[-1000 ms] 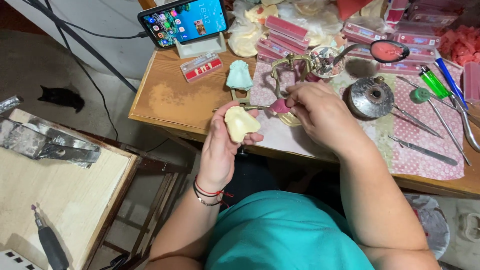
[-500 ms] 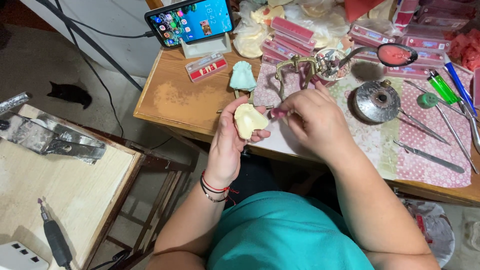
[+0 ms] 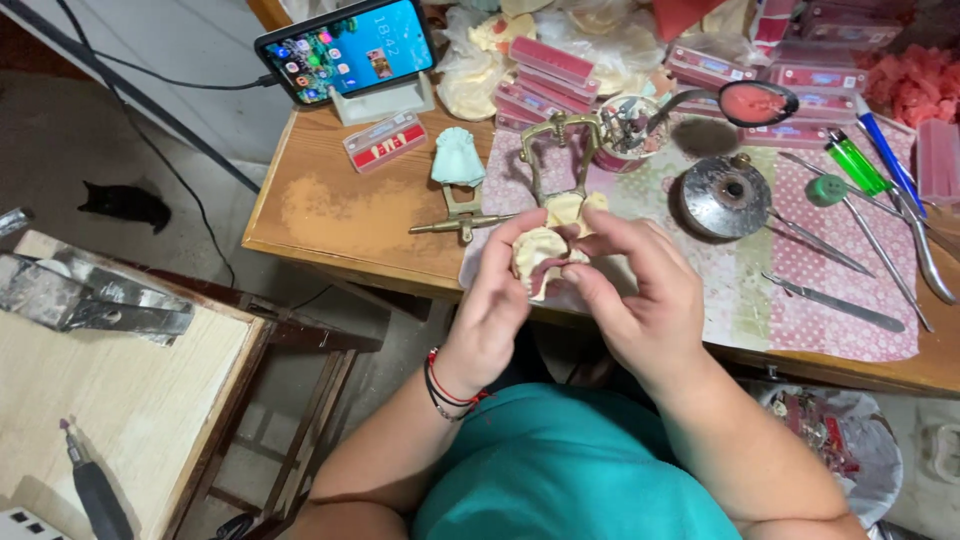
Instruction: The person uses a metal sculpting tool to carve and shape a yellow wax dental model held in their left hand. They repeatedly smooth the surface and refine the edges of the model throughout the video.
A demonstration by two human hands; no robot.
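Cream dental cast [image 3: 540,255] gripped between left hand [image 3: 495,300] and right hand [image 3: 640,290], above table edge [image 3: 330,235].

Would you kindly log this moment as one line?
left hand: holds cream dental cast | right hand: fingers on cast | over wooden table

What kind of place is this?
Probably a dental technician's workbench. Both hands, left hand and right hand, hold a cream plaster tooth cast, with a brass articulator and pink wax strips behind.
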